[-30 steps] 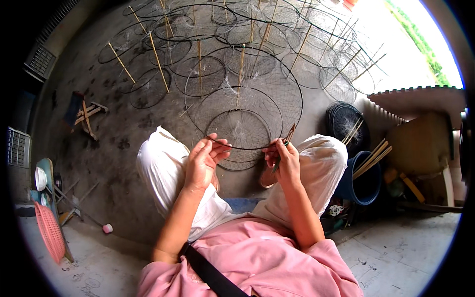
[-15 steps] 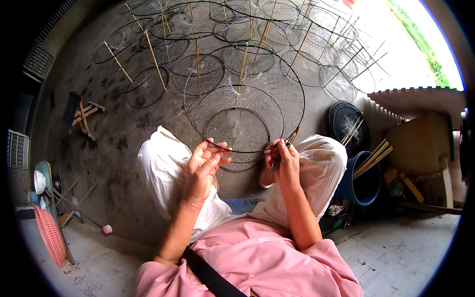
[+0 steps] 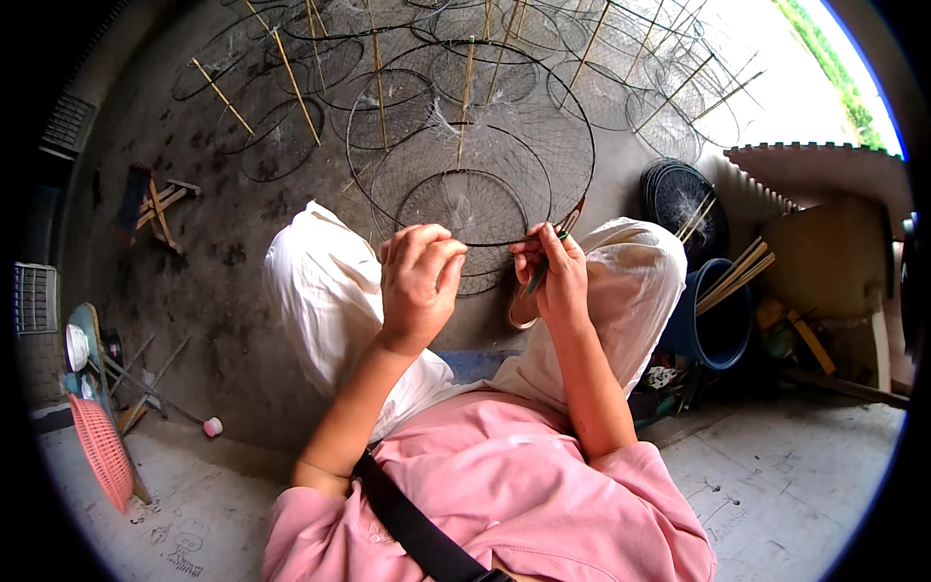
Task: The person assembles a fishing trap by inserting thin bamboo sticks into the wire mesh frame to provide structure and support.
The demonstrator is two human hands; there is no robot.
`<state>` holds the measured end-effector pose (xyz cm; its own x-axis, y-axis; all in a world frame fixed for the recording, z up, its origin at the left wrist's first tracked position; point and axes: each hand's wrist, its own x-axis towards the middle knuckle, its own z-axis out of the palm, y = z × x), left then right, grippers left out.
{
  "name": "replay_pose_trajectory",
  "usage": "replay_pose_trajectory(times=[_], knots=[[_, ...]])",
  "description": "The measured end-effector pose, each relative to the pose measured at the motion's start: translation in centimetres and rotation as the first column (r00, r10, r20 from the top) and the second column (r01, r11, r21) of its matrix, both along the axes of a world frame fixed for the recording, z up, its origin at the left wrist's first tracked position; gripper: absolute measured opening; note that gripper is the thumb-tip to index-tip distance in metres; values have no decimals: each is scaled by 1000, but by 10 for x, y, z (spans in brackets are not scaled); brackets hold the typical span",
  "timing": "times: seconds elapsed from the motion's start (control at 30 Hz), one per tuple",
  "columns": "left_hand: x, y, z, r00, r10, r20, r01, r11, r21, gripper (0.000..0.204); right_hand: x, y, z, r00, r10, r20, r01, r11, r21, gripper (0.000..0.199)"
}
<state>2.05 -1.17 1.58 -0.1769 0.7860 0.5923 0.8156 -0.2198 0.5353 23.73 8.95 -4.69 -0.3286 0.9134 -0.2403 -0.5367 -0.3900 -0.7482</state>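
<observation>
A: If the blue bucket (image 3: 682, 315) is taken as ref. pt., where does the hooped net (image 3: 485, 160) lie?

B: To L of bucket & reaching well beyond it; black hoops w/ fine mesh, near edge at the person's hands.

A: State of L hand (image 3: 422, 276)?

B: Well L of bucket, back of hand up, fingers bent at the hoop's near edge; can't tell if they grip it.

A: & R hand (image 3: 558, 276)?

B: Nearer to bucket, on its L; fingers closed on a slim tool (image 3: 577, 214), brownish pointed tip, green lower part; fingertips also at hoop edge.

A: Surrounding items?

B: Light sticks (image 3: 737, 281) leaning in bucket; stacked black rings (image 3: 669, 199) just beyond it; other nets (image 3: 383, 97) w/ sticks, farther beyond & L; folding stool (image 3: 160, 211) & pink basket (image 3: 100, 451), both far L of bucket.
</observation>
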Motion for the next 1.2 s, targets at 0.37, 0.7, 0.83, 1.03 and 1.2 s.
replay_pose_trajectory(times=[0.37,0.7,0.83,1.03,1.2], knots=[[-9,56,4,895,-427,-128,394,892,-221,19,21,5,8,992,-4,129,21,991,-131,30],[-2,48,30,902,-412,131,420,760,-496,7,220,24,109,842,-332,425,286,943,169,34],[35,82,5,906,-401,135,396,692,-603,4,315,40,45,777,-481,406,436,877,205,29],[59,53,-173,845,-507,-168,79,431,-899,13,292,59,-31,837,-486,253,467,874,134,25],[123,29,-309,737,-452,-503,-233,528,-817,18,259,41,72,796,-593,121,479,739,475,25]])
